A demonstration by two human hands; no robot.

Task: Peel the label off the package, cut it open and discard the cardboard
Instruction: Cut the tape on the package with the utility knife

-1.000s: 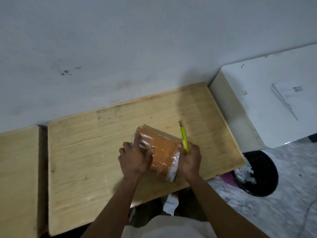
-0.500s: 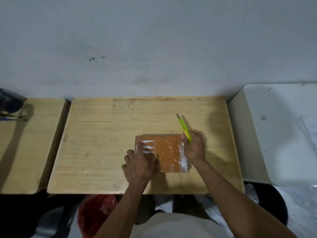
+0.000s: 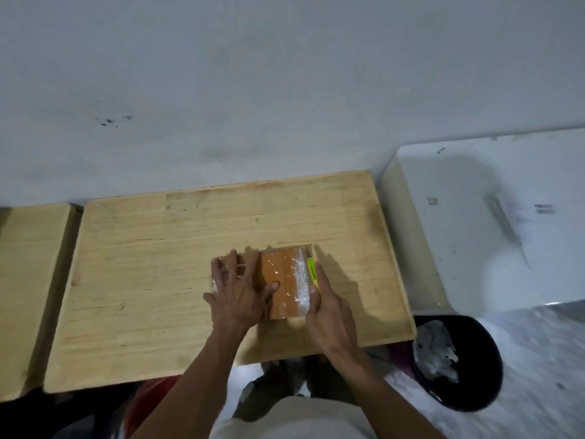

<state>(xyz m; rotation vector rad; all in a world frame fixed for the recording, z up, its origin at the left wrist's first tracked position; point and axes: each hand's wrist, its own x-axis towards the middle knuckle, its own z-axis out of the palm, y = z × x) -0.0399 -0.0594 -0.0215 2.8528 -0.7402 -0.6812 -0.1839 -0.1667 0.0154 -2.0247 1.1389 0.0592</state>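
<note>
While left hand (image 3: 238,291) pins package (image 3: 285,283), right hand (image 3: 329,315) grips cutter (image 3: 312,271)

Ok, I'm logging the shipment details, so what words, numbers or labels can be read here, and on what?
None can be read.
package: glossy tape glare, no legible print; the left hand covers its left part.
yellow cutter in the right hand: no readable marking.
white table: dark marks, too blurred to read.
</note>
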